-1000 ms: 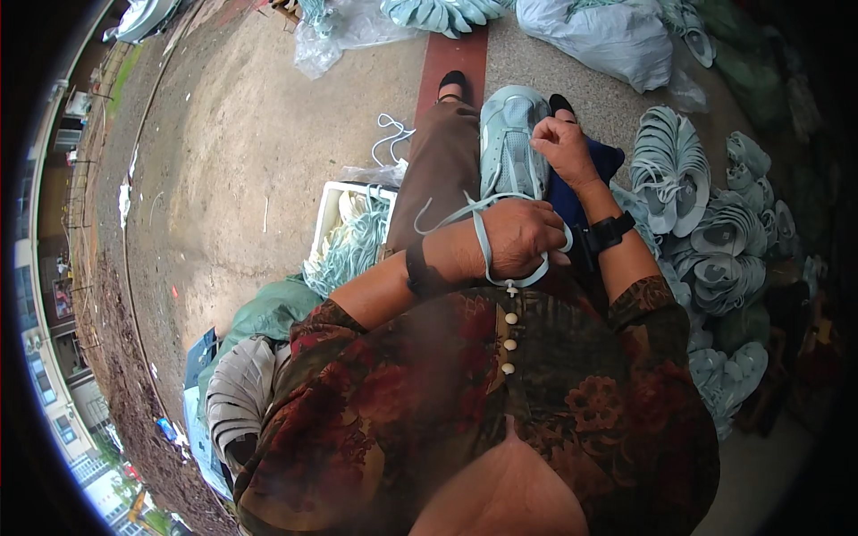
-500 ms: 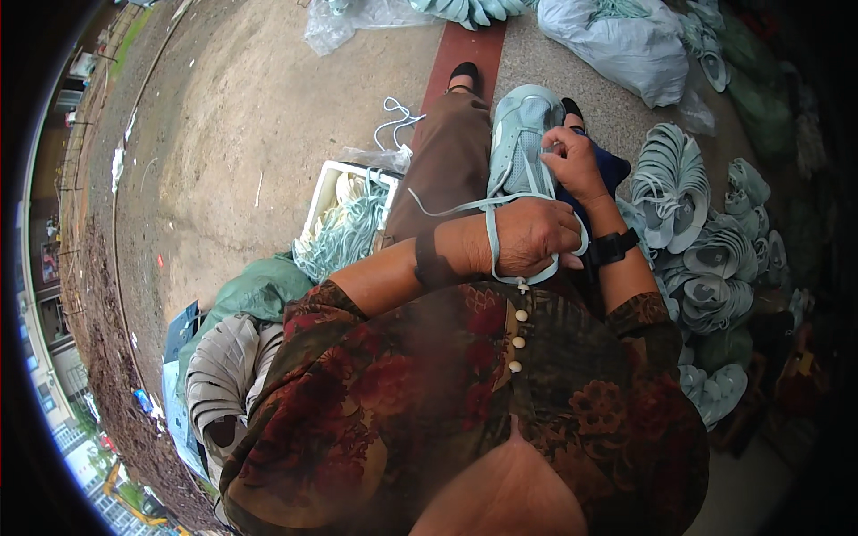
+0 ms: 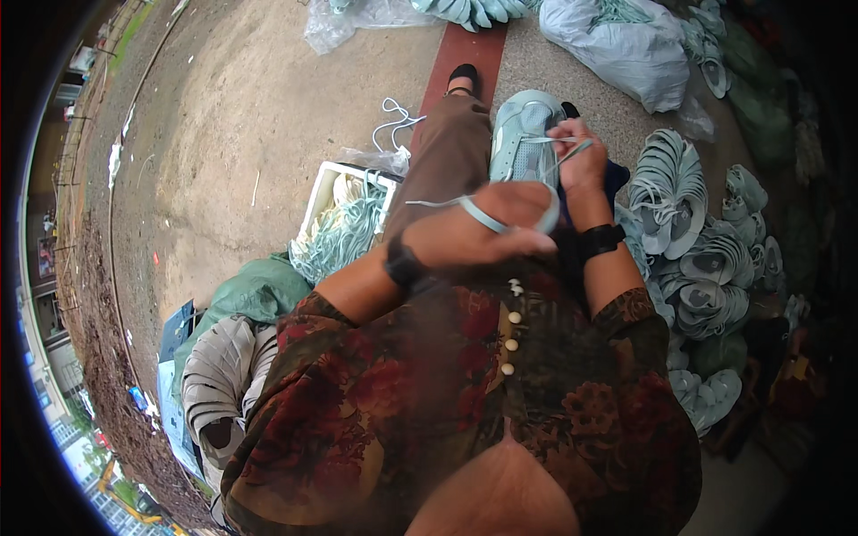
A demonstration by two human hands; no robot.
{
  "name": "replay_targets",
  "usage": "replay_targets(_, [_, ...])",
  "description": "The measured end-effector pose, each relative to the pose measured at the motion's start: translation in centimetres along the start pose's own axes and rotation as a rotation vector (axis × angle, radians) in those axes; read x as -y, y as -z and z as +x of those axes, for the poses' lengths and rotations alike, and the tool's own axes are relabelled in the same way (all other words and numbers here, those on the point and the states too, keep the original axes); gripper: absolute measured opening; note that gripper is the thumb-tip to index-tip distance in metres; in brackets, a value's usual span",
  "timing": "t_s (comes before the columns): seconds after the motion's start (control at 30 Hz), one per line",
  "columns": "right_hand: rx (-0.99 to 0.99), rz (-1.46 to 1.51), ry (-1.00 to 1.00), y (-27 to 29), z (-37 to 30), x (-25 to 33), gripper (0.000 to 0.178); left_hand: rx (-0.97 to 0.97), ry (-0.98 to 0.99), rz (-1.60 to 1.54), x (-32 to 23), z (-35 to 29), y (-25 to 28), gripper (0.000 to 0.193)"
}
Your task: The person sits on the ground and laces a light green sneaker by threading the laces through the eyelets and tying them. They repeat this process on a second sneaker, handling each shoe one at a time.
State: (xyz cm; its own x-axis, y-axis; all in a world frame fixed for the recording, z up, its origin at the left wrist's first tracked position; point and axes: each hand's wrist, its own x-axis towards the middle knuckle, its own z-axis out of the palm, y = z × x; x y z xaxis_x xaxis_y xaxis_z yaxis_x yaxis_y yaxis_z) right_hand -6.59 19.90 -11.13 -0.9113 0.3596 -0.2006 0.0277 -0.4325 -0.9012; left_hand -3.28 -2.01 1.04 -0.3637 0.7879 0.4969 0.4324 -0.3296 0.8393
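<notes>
A pale blue-green shoe upper [image 3: 521, 147] lies toe-away over my lap, with a flat light-blue shoelace [image 3: 483, 214] running from its eyelets. My right hand [image 3: 583, 154] is at the shoe's right side, its thumb and fingers pinched on the lace, which is drawn out across the tongue. Nearer to me, my left hand [image 3: 509, 219] is blurred by motion. The lace passes over its back and loops round its fingers, which look curled with the thumb pointing right. The loose end trails off to the left of that hand.
A white box [image 3: 315, 202] full of blue and cream laces stands left of my leg. Stacked blue-green uppers [image 3: 670, 192] lie at right, and grey-beige uppers [image 3: 219, 371] at lower left. A white sack [image 3: 617, 54] and clear plastic [image 3: 357, 25] lie farther off.
My right hand has pulled the lace taut off the shoe's tongue and now pinches it. My left hand has moved slightly up and left, and its thumb has come out to the right.
</notes>
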Motion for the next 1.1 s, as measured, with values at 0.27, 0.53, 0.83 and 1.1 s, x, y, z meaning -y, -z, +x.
replay_targets(0.27, [-0.362, 0.387, 0.151, 13.5, -2.2, 6.9, 0.006, -1.262, 0.013, -1.062, 3.6, -19.4, 9.5, 0.043])
replay_targets(0.53, [0.076, -1.736, -0.511, 27.9, -8.5, 6.0, 0.017, -0.615, 1.538, 0.403, 11.5, -29.5, 7.4, 0.033])
replay_targets(0.83, [0.364, -1.367, 0.531, 0.1, -6.2, 4.7, 0.047, -0.176, 0.41, 0.878, 7.5, -2.2, 1.6, 0.056])
replay_targets(1.1, [0.295, -1.549, 0.487, -0.4, -3.2, -0.3, 0.031, -0.146, 0.539, 1.071, 14.0, 0.1, 0.1, 0.023])
